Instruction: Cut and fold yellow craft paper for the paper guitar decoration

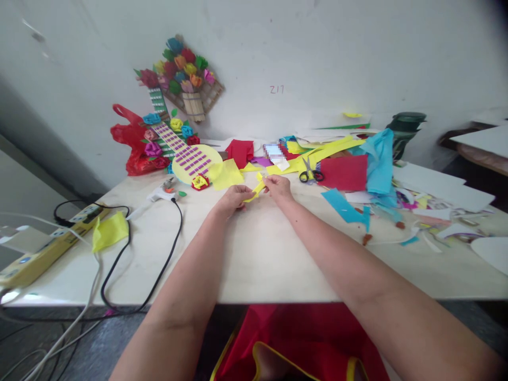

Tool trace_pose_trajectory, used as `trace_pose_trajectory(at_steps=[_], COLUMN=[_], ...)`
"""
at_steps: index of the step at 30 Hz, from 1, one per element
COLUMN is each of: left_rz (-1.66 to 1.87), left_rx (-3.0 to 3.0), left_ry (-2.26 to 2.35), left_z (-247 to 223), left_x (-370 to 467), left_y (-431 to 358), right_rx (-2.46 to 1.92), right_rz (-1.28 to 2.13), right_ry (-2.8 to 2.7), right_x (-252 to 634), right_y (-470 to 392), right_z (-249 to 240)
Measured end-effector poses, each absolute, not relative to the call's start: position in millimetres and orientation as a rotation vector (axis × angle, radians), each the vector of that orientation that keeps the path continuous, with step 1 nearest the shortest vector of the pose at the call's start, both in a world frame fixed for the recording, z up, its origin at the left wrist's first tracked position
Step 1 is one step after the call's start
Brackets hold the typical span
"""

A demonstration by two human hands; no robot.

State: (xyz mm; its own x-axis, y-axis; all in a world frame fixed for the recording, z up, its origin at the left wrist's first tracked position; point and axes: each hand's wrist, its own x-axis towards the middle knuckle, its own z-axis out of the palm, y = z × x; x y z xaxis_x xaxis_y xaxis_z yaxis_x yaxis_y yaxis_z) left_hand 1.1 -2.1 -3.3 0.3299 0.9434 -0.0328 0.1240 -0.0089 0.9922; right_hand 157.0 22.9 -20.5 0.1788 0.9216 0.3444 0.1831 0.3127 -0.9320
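Observation:
A narrow strip of yellow crepe paper (259, 188) stretches between my two hands above the middle of the table. My left hand (235, 199) pinches its lower end, fingers closed. At the upper end, my right hand (278, 187) grips the strip between thumb and fingers. Just behind my left hand lies a square of yellow paper (227, 174). A folded yellow and red paper flower (200, 182) rests at the foot of a yellow guitar-shaped piece (198, 160) with purple strips. Black-handled scissors (311, 171) lie beyond my right hand.
A white glue gun (162, 193) and a yellow power strip (51, 244) with loose cords occupy the table's left. Red paper (343, 173), blue paper (379, 161) and scraps cover the right. A paper-flower arrangement (186, 74) stands against the wall.

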Motion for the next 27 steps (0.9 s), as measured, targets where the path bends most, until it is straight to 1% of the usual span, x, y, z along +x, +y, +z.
trace_pose_trajectory(at_steps=[6, 11, 13, 15, 19, 27], left_rz=[0.885, 0.982, 1.039, 1.066, 1.051, 0.928], left_rx=[1.431, 1.391, 1.382, 1.392, 1.436, 1.465], left_ry=[1.038, 1.018, 1.003, 0.996, 1.026, 1.116], left_z=[-4, -5, -5, -5, -6, -1], left_x=[1, 0, 1, 1, 3, 6], left_y=[-1, -1, -1, -2, -2, -4], right_rx=[-1.145, -1.090, -1.062, -1.030, -1.079, -1.210], right_rz=[0.810, 1.144, 1.256, 1.298, 1.171, 0.904], right_ry=[-1.252, -1.071, -1.102, -1.193, -1.304, -1.313], right_x=[157, 156, 155, 151, 145, 146], right_y=[23, 20, 18, 15, 12, 13], right_z=[-18, -12, -11, -12, -16, -16])
